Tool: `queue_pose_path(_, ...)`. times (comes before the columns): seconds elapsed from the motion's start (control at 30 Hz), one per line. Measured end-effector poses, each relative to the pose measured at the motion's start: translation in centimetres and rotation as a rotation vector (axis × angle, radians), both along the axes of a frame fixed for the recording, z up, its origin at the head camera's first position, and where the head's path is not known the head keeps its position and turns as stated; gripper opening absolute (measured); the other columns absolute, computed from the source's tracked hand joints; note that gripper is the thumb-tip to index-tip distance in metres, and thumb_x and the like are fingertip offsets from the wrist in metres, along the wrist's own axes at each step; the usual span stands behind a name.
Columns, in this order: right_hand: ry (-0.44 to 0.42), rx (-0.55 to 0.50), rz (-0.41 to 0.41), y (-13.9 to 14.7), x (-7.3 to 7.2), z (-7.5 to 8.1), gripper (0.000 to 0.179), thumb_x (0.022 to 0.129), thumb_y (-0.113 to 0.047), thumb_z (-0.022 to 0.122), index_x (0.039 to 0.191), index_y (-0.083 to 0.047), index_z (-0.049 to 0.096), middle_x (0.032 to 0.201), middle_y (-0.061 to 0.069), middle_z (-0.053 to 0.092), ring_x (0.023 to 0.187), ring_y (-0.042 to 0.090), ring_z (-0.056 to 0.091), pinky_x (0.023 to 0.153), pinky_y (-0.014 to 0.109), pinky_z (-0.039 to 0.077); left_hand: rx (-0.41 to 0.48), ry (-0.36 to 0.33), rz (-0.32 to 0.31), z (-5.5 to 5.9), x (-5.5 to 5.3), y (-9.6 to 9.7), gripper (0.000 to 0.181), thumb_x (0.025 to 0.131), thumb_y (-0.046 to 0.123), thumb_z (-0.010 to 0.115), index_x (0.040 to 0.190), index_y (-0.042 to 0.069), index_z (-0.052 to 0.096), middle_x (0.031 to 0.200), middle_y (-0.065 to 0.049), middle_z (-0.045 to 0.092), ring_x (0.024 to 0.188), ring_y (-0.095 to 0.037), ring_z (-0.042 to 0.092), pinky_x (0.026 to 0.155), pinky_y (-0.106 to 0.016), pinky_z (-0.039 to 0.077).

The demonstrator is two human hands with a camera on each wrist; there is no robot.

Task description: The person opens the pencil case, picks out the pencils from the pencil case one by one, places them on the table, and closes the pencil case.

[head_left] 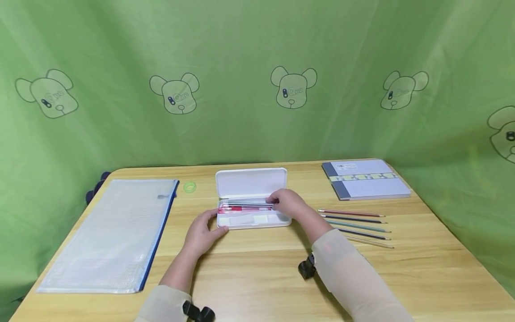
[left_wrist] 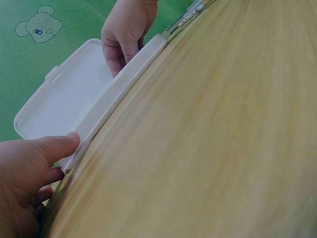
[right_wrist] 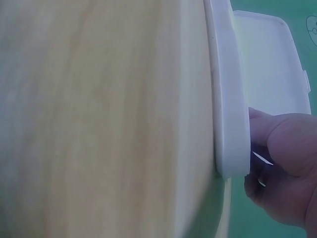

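A white pencil case (head_left: 254, 226) lies with its lid (head_left: 251, 182) raised at the back. My left hand (head_left: 202, 235) grips its left end, thumb on the front rim and the other fingers around the side. From the right, my right hand (head_left: 287, 202) reaches into the case, its fingers curled down at the right end of a dark pencil (head_left: 245, 205); the case wall hides the fingertips in both wrist views. Red-and-clear pens (head_left: 241, 209) lie beside that pencil in the case. A whitish block (head_left: 241, 219) sits in the front compartment.
Several pencils (head_left: 356, 219) lie in a row right of the case, partly behind the right forearm. A notebook (head_left: 368, 190) with a patterned band lies at the back right. A translucent zip pouch (head_left: 110, 232) covers the left side, near a green tape ring (head_left: 189, 187).
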State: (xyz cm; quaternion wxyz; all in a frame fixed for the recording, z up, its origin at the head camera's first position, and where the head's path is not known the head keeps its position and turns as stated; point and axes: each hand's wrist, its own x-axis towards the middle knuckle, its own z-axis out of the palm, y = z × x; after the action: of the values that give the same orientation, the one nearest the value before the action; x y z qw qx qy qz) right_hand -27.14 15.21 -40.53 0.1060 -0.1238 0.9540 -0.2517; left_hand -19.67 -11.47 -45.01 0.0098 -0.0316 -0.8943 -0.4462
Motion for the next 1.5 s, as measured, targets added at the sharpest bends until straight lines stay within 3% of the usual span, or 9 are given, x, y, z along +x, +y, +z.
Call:
queue_pose_path(0.17,-0.005,-0.054,-0.015,0.6,0.0,0.0,0.026,0.091,-0.003,0.063,0.114,-0.006,0.072,0.119,0.012,0.070,0.118,0.030,0.060,0.107,0.047,0.045,-0.001,-0.003,0.002,0.0,0.0,0.0,0.064,0.086,0.029,0.074,0.140,0.005,0.051,0.145,-0.017,0.052,0.139,-0.038,0.042,0.119,-0.053,0.031)
queue_pose_path(0.43,0.015,-0.121,0.019,2.1,0.6,1.4,0.025,0.090,-0.006,0.065,0.113,-0.004,0.072,0.114,0.013,0.071,0.107,0.026,0.062,0.099,0.045,0.050,-0.010,0.001,0.003,-0.2,0.0,0.0,0.064,0.085,0.029,0.075,0.140,0.005,0.052,0.144,-0.017,0.052,0.138,-0.039,0.043,0.118,-0.054,0.031)
queue_pose_path(0.73,0.065,-0.175,-0.004,6.6,2.4,2.0,0.023,0.090,-0.008,0.067,0.111,-0.002,0.073,0.105,0.013,0.072,0.092,0.019,0.060,0.081,0.031,0.051,-0.017,0.008,0.001,-0.3,0.1,0.0,0.063,0.086,0.028,0.074,0.140,0.005,0.051,0.144,-0.018,0.052,0.138,-0.040,0.043,0.118,-0.054,0.032)
queue_pose_path(1.1,0.091,-0.148,-0.036,13.2,5.8,2.0,0.023,0.091,-0.011,0.065,0.112,-0.002,0.071,0.097,0.008,0.070,0.086,0.013,0.057,0.075,0.028,0.051,-0.011,-0.001,-0.003,-0.1,0.1,0.1,0.064,0.086,0.029,0.074,0.141,0.005,0.051,0.145,-0.017,0.051,0.139,-0.039,0.041,0.118,-0.054,0.030)
queue_pose_path(1.5,0.074,-0.088,-0.097,18.3,10.5,1.9,0.025,0.089,-0.015,0.068,0.111,-0.003,0.072,0.096,0.006,0.068,0.081,0.010,0.054,0.067,0.024,0.048,-0.008,0.008,-0.003,-0.2,0.1,0.1,0.062,0.086,0.027,0.075,0.138,0.004,0.052,0.142,-0.018,0.054,0.138,-0.039,0.043,0.118,-0.054,0.031)
